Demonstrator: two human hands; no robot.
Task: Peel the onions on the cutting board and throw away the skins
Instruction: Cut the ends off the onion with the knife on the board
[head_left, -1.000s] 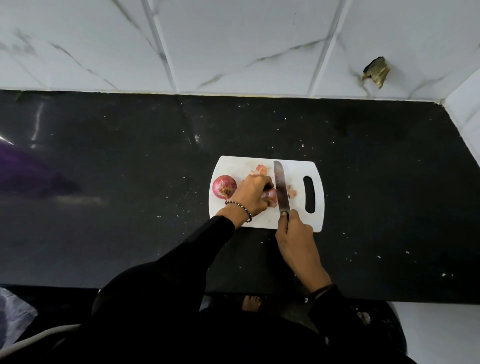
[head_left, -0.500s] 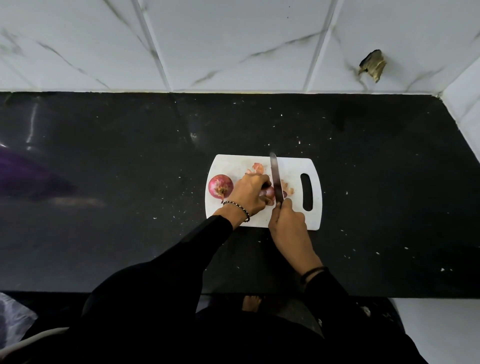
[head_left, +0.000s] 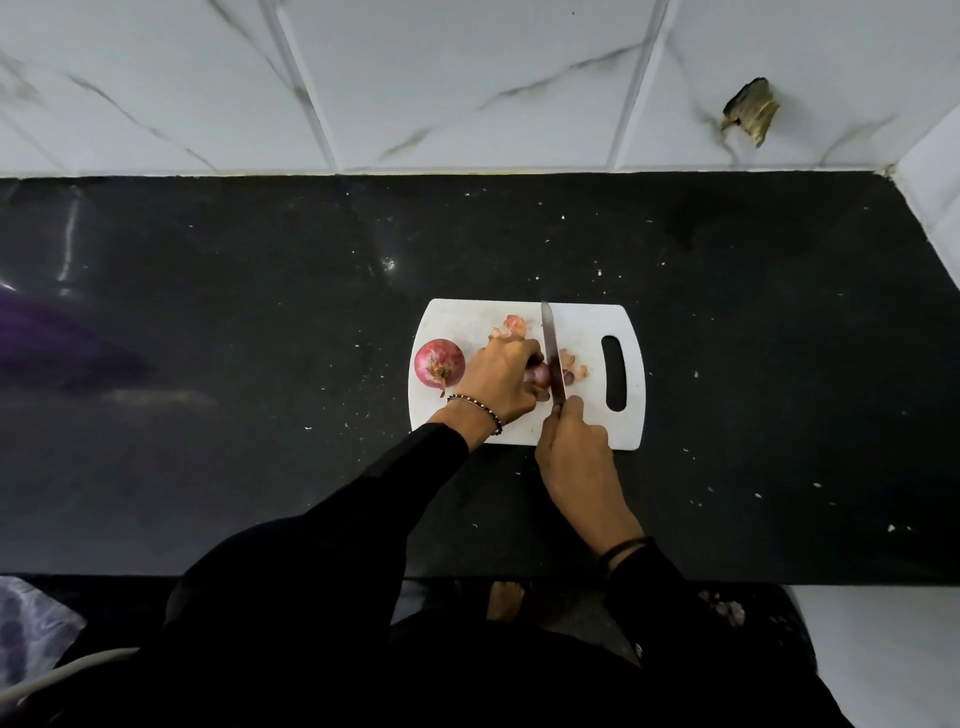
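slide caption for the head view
Left hand holds an onion on the board; right hand sets a knife against it.

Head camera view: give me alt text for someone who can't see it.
The left hand holds an onion on a white cutting board while the right hand presses a knife against it. A whole unpeeled onion sits beside them.

Dressed in black, long sleeves (head_left: 363, 519)
Plain to the wrists; a black-and-white beaded bracelet (head_left: 480, 408) behind the left hand (head_left: 501, 379), a thin dark band (head_left: 621, 548) behind the right hand (head_left: 574, 452) (a bare foot (head_left: 506, 600) shows below).
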